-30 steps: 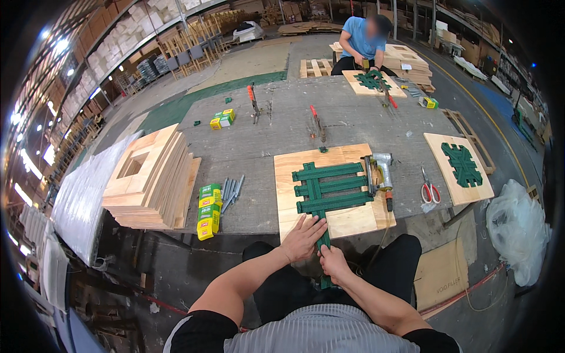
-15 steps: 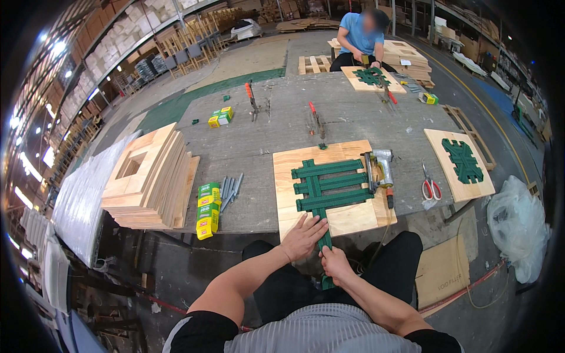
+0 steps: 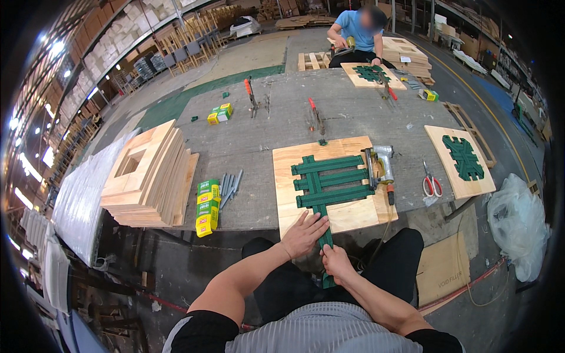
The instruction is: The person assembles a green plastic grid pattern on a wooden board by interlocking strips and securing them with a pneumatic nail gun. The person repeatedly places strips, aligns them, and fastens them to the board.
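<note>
Green elastic webbing straps (image 3: 346, 162) run in several rows over a wooden frame panel (image 3: 285, 170), crossed by one long strap (image 3: 325, 237) that hangs off the near edge toward my lap. My left hand (image 3: 303, 235) lies with fingers stretched out across this strap at the panel's near edge. Just below it, my right hand (image 3: 336, 263) is closed round the strap's loose length. The crossing strap passes over and under the rows. A pneumatic staple gun (image 3: 385, 166) rests on the panel's right side, its hose trailing down.
Stacked wooden panels (image 3: 141, 170) stand at left, beside green-yellow boxes (image 3: 207, 209) and staple strips (image 3: 231, 187). Scissors (image 3: 432, 183) and a finished webbed panel (image 3: 444, 156) lie right. Pliers-like tools (image 3: 315, 115) sit mid-table (image 3: 259, 141). Across the table a co-worker (image 3: 356, 35) handles another panel.
My hands keep nearly the same hold on the strap. Across the table, the co-worker has lifted a staple gun off their panel, toward the left.
</note>
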Demonstrator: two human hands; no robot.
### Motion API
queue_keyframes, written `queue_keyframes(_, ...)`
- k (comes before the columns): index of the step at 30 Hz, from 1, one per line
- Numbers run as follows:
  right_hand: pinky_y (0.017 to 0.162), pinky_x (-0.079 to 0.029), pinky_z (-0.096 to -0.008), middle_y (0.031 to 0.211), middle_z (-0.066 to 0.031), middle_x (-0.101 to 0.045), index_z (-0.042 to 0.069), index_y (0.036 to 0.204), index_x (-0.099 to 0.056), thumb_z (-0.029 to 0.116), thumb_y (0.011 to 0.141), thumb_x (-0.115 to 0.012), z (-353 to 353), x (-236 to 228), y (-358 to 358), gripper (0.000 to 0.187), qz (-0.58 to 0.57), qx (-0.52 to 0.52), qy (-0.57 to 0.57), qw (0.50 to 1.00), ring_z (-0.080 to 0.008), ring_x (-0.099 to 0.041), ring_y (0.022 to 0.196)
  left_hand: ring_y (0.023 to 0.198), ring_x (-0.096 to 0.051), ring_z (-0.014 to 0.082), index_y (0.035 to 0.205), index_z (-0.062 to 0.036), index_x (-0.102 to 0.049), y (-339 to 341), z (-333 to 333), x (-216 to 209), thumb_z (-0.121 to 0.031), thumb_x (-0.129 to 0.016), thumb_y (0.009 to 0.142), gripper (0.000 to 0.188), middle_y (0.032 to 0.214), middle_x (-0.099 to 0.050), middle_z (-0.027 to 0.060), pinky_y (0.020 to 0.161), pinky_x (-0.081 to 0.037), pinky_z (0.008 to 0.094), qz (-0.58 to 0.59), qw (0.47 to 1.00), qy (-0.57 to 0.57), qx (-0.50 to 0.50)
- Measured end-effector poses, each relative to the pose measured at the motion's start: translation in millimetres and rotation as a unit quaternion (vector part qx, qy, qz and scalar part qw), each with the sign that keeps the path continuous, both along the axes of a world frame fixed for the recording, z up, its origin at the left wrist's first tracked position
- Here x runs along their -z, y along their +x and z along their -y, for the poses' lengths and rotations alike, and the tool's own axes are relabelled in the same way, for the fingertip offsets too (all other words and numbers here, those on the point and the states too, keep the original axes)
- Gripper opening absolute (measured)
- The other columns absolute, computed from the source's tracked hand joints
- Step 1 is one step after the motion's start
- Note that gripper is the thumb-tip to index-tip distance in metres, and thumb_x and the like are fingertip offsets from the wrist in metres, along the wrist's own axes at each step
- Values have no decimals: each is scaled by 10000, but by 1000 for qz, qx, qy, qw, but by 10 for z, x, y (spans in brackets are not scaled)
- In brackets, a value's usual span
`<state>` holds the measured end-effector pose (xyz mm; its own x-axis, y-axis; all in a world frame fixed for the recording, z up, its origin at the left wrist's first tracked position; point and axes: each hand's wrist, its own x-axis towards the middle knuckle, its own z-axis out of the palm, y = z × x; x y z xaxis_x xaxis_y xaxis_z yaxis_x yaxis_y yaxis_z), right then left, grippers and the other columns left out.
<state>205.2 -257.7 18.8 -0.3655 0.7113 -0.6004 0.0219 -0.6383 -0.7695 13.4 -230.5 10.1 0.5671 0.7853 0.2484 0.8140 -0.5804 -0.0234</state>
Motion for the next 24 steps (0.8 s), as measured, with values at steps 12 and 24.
queue_keyframes(12, 373, -237, -248, 601, 50, -408, 99, 927, -533, 328, 1100, -468, 53, 43, 14, 294, -3, 6, 2, 1000, -65, -320, 425, 1494, -362, 284, 1545, -103, -420, -4, -10, 32, -204, -636, 858, 728, 1610, -416, 67, 1251, -215, 545, -16, 1000, 1, 9)
queue_keyframes(24, 442, -284, -275, 621, 28, -441, 77, 886, -554, 303, 1107, -469, 31, 268, 77, 327, -4, -14, 1, 1000, -86, -362, 487, 1509, -343, 303, 1554, -136, -419, -45, -57, 123, -143, -675, 804, 793, 1616, -407, 63, 1252, -218, 554, 24, 999, 23, 31)
